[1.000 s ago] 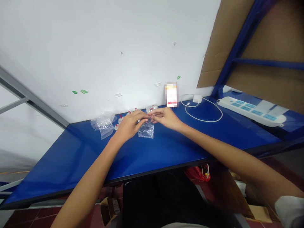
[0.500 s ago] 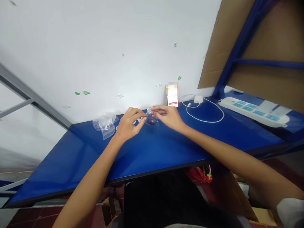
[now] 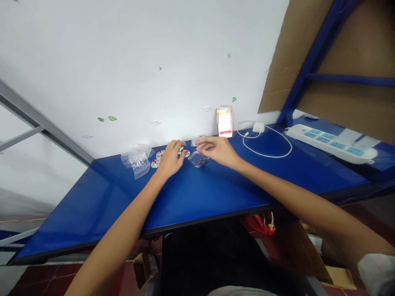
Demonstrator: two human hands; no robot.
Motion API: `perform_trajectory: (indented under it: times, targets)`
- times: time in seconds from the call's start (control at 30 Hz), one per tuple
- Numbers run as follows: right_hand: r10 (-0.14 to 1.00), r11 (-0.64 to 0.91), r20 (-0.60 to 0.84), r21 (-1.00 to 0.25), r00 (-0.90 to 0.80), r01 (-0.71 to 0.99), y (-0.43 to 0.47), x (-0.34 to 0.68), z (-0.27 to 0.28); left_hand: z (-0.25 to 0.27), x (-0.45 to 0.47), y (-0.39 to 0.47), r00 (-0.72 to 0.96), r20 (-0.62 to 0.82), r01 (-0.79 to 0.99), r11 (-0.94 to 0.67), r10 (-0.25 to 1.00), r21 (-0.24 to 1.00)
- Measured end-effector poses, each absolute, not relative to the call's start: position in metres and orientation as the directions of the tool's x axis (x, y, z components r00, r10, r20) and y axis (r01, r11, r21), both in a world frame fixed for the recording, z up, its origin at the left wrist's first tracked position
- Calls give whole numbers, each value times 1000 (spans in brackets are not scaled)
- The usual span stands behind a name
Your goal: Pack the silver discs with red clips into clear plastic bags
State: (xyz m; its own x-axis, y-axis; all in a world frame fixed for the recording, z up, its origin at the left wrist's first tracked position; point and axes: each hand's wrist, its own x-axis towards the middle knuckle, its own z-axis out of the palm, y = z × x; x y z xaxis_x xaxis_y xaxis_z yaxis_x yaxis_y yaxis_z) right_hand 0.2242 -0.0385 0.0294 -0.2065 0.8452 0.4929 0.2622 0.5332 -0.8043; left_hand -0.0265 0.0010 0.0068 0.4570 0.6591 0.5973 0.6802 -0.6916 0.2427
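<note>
My left hand (image 3: 173,159) is over several white round tags (image 3: 155,163) with red cords, hiding part of them. Its fingers are bent, and a gap shows between thumb and forefinger. My right hand (image 3: 217,150) is closed at the fingertips on a small clear plastic bag (image 3: 199,159). Something dark and red is inside the bag, too small to make out. Just behind the right fingertips lies another clear packet (image 3: 194,141). Crumpled clear plastic bags (image 3: 137,160) lie to the left of my left hand.
A lit phone (image 3: 225,122) leans against the white wall. Right of it lie a white charger (image 3: 258,127) and its looped cable (image 3: 266,156). A white power strip (image 3: 331,144) is at the right end of the blue table (image 3: 200,201). Blue posts and cardboard (image 3: 279,82) stand behind.
My left hand has drawn back left from the bag, its thumb and forefinger parting over the tags. The small bag shows more fully below my right fingertips; my right hand has barely moved.
</note>
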Motion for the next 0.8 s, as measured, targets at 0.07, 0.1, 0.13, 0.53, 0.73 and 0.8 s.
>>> perform_trajectory:
  times: [0.07,0.1,0.13,0.53,0.73,0.8]
  targets:
    - [857,509,461,-824,-228,248,-39,224,31,-5,-26,11,546,517,697,-700,659,157]
    - [860,502,449,-829,-244,245,-41,224,32,-9,-25,14,582,476,705,-701,659,109]
    - [859,501,441,-830,-260,247,-42,223,33,-11,-24,17,607,435,716,-695,665,63]
    - [784,617,416,-597,-460,512,-73,216,47,10,-28,12,637,231,743,-665,736,70]
    - [722,683,406,-290,-560,671,-90,211,47,17,-45,16,632,297,687,-695,716,213]
    - [707,692,383,-197,-595,695,-96,206,42,19,-50,16,599,305,660,-672,741,336]
